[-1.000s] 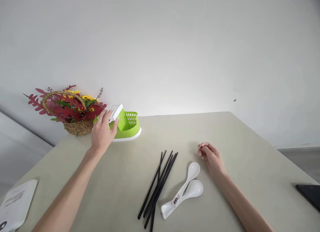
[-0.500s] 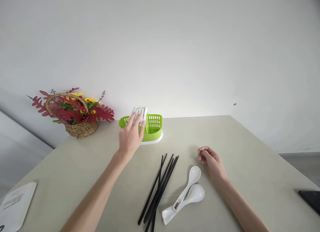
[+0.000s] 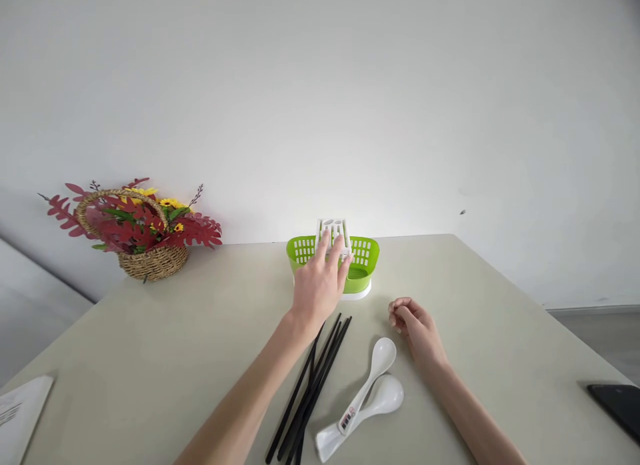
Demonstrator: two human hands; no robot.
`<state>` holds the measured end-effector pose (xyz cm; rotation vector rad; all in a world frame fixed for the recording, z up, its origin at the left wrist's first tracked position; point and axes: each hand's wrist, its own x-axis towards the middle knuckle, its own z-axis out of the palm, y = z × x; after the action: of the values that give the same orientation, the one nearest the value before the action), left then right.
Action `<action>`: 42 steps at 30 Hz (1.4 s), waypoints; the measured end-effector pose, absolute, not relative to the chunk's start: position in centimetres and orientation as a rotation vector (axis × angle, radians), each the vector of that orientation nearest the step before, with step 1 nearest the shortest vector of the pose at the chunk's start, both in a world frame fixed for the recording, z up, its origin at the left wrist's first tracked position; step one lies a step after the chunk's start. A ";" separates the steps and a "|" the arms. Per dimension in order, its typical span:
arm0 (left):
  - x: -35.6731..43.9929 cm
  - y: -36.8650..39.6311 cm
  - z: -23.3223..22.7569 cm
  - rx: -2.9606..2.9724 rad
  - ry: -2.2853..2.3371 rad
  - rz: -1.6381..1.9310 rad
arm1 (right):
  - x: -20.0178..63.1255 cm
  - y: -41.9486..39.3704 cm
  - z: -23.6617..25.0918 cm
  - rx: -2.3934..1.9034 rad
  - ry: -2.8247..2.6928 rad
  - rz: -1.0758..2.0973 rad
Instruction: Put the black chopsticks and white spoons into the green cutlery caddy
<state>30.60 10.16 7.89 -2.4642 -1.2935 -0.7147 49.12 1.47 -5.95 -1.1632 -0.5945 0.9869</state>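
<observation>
My left hand [image 3: 319, 285] grips the white slotted top of a green plastic cutlery holder [image 3: 366, 259] that stands on the beige table [image 3: 200, 345], near its far middle. Several black chopsticks [image 3: 310, 391] lie in a bundle in front of the holder, partly under my left forearm. Two white spoons [image 3: 367, 395] lie side by side to their right, one with a label on its handle. My right hand [image 3: 417, 328] rests on the table just right of the spoons, fingers curled in, holding nothing.
A wicker basket of red and yellow artificial flowers [image 3: 135, 235] stands at the table's far left, against the white wall. A white printed sheet [image 3: 17, 415] lies at the near left edge. A black phone [image 3: 617, 405] lies at the near right edge.
My left hand has slid the green holder to the right, from beside the flower basket to the far middle of the table, behind the chopsticks. My right hand has stayed put.
</observation>
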 end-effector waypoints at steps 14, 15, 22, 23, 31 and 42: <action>32.3 7.3 8.1 -2.544 -1.202 -0.692 | 47.9 1.2 -4.6 -1.267 -0.771 0.934; 32.3 7.2 8.1 -2.548 -1.200 -0.685 | 47.8 1.2 -4.6 -1.269 -0.781 0.932; 32.4 6.6 8.1 -2.576 -1.177 -0.731 | 47.7 1.3 -4.5 -1.275 -0.830 0.920; 32.4 6.6 8.1 -2.582 -1.176 -0.737 | 47.7 1.3 -4.6 -1.274 -0.834 0.920; 30.0 7.1 8.3 -2.643 -1.067 -0.941 | 47.8 1.3 -4.5 -1.274 -0.837 0.929; 21.3 9.3 2.1 -2.682 -1.545 -1.384 | 47.7 1.5 -4.9 -1.306 -0.846 0.905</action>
<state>21.33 9.33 2.12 -2.6818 -1.5455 -1.3842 47.67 1.54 -4.93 -1.3062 -0.8460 0.9053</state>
